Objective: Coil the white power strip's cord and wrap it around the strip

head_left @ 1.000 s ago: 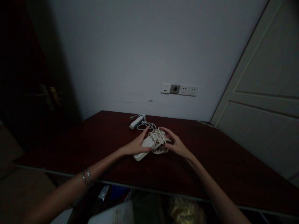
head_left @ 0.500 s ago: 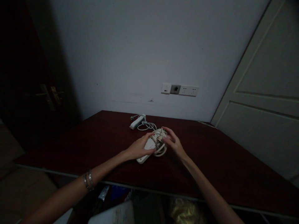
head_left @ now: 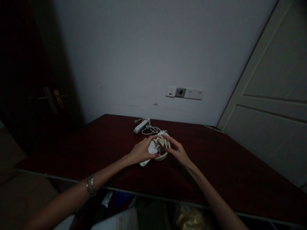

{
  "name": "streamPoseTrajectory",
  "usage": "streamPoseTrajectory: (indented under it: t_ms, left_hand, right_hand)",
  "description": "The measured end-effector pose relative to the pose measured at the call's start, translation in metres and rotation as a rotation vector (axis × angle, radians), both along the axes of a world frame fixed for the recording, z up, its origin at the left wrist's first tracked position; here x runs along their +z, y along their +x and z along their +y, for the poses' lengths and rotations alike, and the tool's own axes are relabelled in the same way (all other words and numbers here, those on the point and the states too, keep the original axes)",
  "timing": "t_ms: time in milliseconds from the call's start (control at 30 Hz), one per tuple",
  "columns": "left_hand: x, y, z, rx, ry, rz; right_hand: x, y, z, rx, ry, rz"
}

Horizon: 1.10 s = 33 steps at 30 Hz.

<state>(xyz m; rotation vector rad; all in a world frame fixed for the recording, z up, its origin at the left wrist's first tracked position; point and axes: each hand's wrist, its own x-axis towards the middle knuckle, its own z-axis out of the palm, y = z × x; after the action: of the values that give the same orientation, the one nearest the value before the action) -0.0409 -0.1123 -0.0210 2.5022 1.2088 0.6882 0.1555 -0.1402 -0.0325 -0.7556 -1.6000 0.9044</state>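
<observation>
A white power strip (head_left: 145,163) lies at a slant on the dark red table, its pale cord (head_left: 164,156) coiled on top of it. My left hand (head_left: 143,150) grips the strip and the coil from the left, thumb in front and fingers behind. From the right, my right hand (head_left: 178,151) closes its thumb and fingers around the far side of the cord loops. A plug (head_left: 160,143) shows in the middle of the coil, between both hands. Just behind sits a second white power strip (head_left: 141,126) with a thin looped cord (head_left: 153,129).
Wall sockets (head_left: 194,94) are set in the wall behind the table (head_left: 216,166). Below the front edge an open space holds a white box (head_left: 120,220) and a shiny gold item (head_left: 189,218). A pale door (head_left: 268,127) stands at the right, a dark door with a handle (head_left: 57,99) at the left.
My right hand's fingers have shifted slightly left over the coil, and the loops now sit rounder and tighter on the strip. My left hand stays almost in place.
</observation>
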Motion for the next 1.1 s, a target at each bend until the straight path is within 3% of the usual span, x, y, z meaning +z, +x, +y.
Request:
streamPoseTrajectory:
  t_ms: [267,600,733,867,1100]
  left_hand:
    - [-0.002,0.009,-0.010,0.137,0.052,0.171]
    - [0.000,0.008,-0.011,0.137,0.137,0.238]
    - [0.004,0.009,-0.012,0.101,0.124,0.260]
    - [0.010,0.009,-0.012,0.055,0.123,0.229]
    - [0.016,0.009,-0.011,-0.049,0.115,0.149]
  right_hand:
    - [-0.007,-0.007,0.004,-0.309,0.109,-0.244]
    - [0.016,0.002,-0.011,-0.657,0.540,-0.849]
    - [0.027,0.007,-0.009,-0.496,0.665,-0.846]
    - [0.035,0.013,-0.007,-0.305,0.551,-0.669]
    - [0.045,0.018,-0.015,-0.420,0.344,-0.544]
